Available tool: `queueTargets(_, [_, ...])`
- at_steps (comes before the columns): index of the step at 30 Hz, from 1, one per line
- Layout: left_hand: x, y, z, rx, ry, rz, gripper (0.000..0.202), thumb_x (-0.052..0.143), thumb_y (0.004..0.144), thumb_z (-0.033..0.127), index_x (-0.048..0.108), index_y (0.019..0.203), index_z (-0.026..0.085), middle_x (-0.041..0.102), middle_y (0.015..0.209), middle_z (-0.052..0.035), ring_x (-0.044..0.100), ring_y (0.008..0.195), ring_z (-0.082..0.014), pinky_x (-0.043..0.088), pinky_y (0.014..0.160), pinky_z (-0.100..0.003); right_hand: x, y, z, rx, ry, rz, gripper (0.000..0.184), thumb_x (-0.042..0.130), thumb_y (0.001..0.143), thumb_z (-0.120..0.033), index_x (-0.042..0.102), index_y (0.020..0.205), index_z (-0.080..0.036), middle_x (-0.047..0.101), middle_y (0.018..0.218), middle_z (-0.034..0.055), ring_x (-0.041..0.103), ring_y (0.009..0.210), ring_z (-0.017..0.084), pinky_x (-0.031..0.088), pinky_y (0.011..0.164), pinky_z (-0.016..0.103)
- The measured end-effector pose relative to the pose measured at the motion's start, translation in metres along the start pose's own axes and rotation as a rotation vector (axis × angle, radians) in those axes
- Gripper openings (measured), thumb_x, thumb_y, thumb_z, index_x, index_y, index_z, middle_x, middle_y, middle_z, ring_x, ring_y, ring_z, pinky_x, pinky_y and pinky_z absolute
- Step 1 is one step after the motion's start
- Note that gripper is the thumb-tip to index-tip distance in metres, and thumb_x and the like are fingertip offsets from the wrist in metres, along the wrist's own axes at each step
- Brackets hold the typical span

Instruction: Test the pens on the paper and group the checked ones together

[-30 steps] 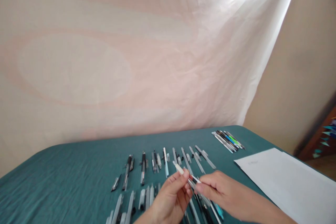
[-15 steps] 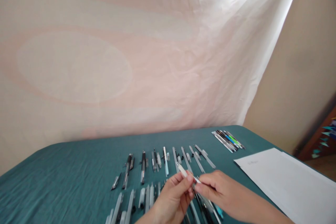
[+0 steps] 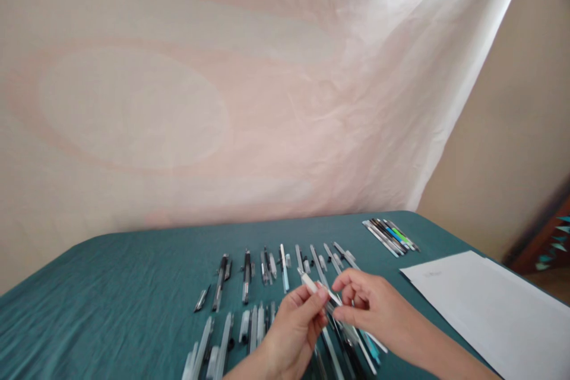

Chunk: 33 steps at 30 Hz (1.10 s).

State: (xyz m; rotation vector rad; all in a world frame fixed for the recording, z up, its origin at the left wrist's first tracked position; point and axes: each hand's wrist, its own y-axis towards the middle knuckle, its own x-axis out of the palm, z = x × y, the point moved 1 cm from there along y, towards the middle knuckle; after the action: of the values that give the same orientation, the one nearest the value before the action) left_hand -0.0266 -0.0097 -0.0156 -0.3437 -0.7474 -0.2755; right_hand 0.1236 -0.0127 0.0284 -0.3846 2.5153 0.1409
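Observation:
My left hand [image 3: 294, 329] pinches a white pen barrel [image 3: 309, 282] between thumb and fingertips, tip pointing up and away. My right hand [image 3: 371, 306] meets it from the right, fingers closed on the other end of the same pen [image 3: 333, 298]. Both hands hover just above a teal table [image 3: 133, 303]. Under and around them lie rows of pens and pen parts [image 3: 249, 276], black, clear and white, laid roughly parallel.
A small bundle of coloured pens [image 3: 390, 235] lies at the far right of the table. A white sheet of paper [image 3: 485, 303] covers the right front corner. A pale cloth [image 3: 222, 101] hangs behind the table. A wall stands at right.
The view shifted slightly. My right hand's fingers have lifted and curled more over the pen's end; the pen stays held between both hands.

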Motion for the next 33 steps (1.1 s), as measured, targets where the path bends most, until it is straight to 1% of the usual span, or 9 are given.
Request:
queueTargets(4, [0.003, -0.002, 0.003, 0.022, -0.002, -0.017, 0.016, 0.072, 0.068, 0.022, 0.065, 0.075, 0.01, 0.051, 0.06, 0.0019, 0.044, 0.052, -0.0032, 0.038, 0.054, -0.014, 0.0, -0.001, -0.003, -0.05, -0.011, -0.031, 0.031, 0.056, 0.076, -0.02, 0.055, 0.107, -0.021, 0.051, 0.064, -0.0059, 0.045, 0.053, 0.008, 0.034, 0.05, 0.018])
queueTargets(8, [0.002, -0.002, 0.004, 0.061, 0.033, -0.022, 0.017, 0.07, 0.07, 0.022, 0.066, 0.079, 0.009, 0.055, 0.064, 0.0, 0.046, 0.055, -0.004, 0.039, 0.055, -0.014, 0.0, -0.002, -0.008, -0.169, -0.156, -0.027, 0.03, 0.054, 0.08, -0.023, 0.059, 0.11, -0.026, 0.057, 0.071, -0.0026, 0.051, 0.063, 0.011, 0.038, 0.06, 0.02])
queueTargets(11, [0.0, 0.001, 0.002, 0.087, 0.055, 0.01, 0.018, 0.07, 0.07, 0.022, 0.066, 0.081, 0.008, 0.058, 0.069, -0.0022, 0.048, 0.057, -0.0042, 0.041, 0.055, -0.013, -0.001, -0.002, -0.011, -0.204, -0.208, -0.005, 0.03, 0.052, 0.082, -0.025, 0.059, 0.112, -0.027, 0.06, 0.076, -0.0005, 0.053, 0.068, 0.013, 0.039, 0.064, 0.023])
queueTargets(15, [-0.003, 0.004, 0.005, 0.101, 0.029, 0.102, 0.015, 0.071, 0.069, 0.018, 0.066, 0.079, 0.008, 0.056, 0.063, -0.0001, 0.047, 0.051, -0.0025, 0.044, 0.053, -0.012, -0.008, -0.003, -0.015, -0.193, -0.209, 0.018, 0.031, 0.049, 0.085, -0.029, 0.058, 0.114, -0.026, 0.061, 0.078, 0.0006, 0.054, 0.068, 0.014, 0.04, 0.063, 0.023])
queueTargets(17, [-0.005, 0.006, 0.011, 0.101, -0.007, 0.156, 0.011, 0.07, 0.069, 0.014, 0.065, 0.077, 0.007, 0.056, 0.063, -0.0004, 0.048, 0.049, -0.0026, 0.047, 0.052, -0.012, -0.013, -0.004, -0.016, -0.179, -0.216, 0.033, 0.032, 0.048, 0.085, -0.031, 0.059, 0.114, -0.025, 0.061, 0.078, 0.0011, 0.053, 0.068, 0.014, 0.04, 0.063, 0.023])
queueTargets(21, [-0.007, 0.01, 0.026, 0.142, -0.118, 0.238, 0.002, 0.063, 0.075, 0.009, 0.063, 0.076, 0.007, 0.061, 0.071, -0.0046, 0.054, 0.051, -0.0039, 0.051, 0.052, -0.013, -0.024, -0.006, -0.017, -0.159, -0.268, 0.054, 0.032, 0.046, 0.086, -0.036, 0.061, 0.111, -0.025, 0.058, 0.073, 0.0009, 0.051, 0.062, 0.013, 0.038, 0.057, 0.021])
queueTargets(25, [-0.01, 0.014, 0.037, 0.159, -0.187, 0.317, 0.007, 0.055, 0.08, 0.007, 0.06, 0.075, 0.006, 0.06, 0.069, -0.0057, 0.055, 0.049, -0.0037, 0.052, 0.05, -0.012, -0.031, -0.008, -0.018, -0.158, -0.318, 0.036, 0.031, 0.044, 0.087, -0.037, 0.062, 0.109, -0.025, 0.055, 0.068, -0.0005, 0.05, 0.061, 0.012, 0.035, 0.055, 0.021])
queueTargets(29, [-0.011, 0.015, 0.038, 0.154, -0.191, 0.321, 0.008, 0.055, 0.081, 0.007, 0.059, 0.074, 0.006, 0.06, 0.068, -0.0056, 0.056, 0.048, -0.0035, 0.052, 0.049, -0.011, -0.029, -0.008, -0.02, -0.179, -0.336, -0.055, 0.027, 0.044, 0.087, -0.034, 0.065, 0.102, -0.026, 0.057, 0.07, -0.0009, 0.051, 0.063, 0.012, 0.035, 0.057, 0.02])
queueTargets(33, [-0.011, 0.014, 0.033, 0.142, -0.182, 0.309, 0.006, 0.057, 0.08, 0.007, 0.059, 0.075, 0.006, 0.06, 0.068, -0.0054, 0.056, 0.049, -0.0045, 0.053, 0.05, -0.012, -0.026, -0.008, -0.021, -0.186, -0.354, -0.089, 0.025, 0.045, 0.087, -0.031, 0.065, 0.102, -0.027, 0.058, 0.072, -0.0008, 0.052, 0.064, 0.013, 0.034, 0.058, 0.021])
